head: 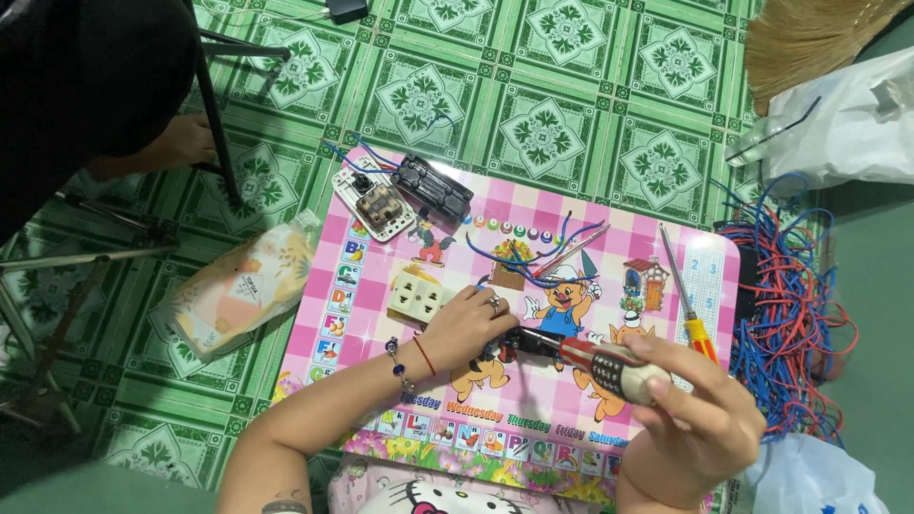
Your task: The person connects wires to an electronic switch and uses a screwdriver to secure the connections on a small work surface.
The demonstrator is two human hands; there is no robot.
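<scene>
On a pink checked board (709, 271) laid over green patterned floor tiles (543, 124), a person's right hand (690, 419) was clamped around the red-and-black handle of a screwdriver (595, 364). Its long axis ran almost level, tip pointing left toward a small dark part (505, 345) held under the left hand (471, 326). That hand's fingers were curled down over the part, pinning it to the board; the part lay left of the right hand and just beneath the left, which was the nearer of the two. Whether the tip touched the part could not be told.

Just beside the left hand sat a cream socket (417, 295). Farther up the board lay a white switch plate (373, 200) and a black casing (433, 186), with loose blue and red wires (533, 257) between them and the hands. A second screwdriver with a yellow-and-orange handle (687, 295) rested near the board's right edge. Well apart, off the board, lay a tangle of red and blue wire (790, 324), a white plastic bag (847, 124), a broom head (809, 38) and a patterned packet (238, 286).
</scene>
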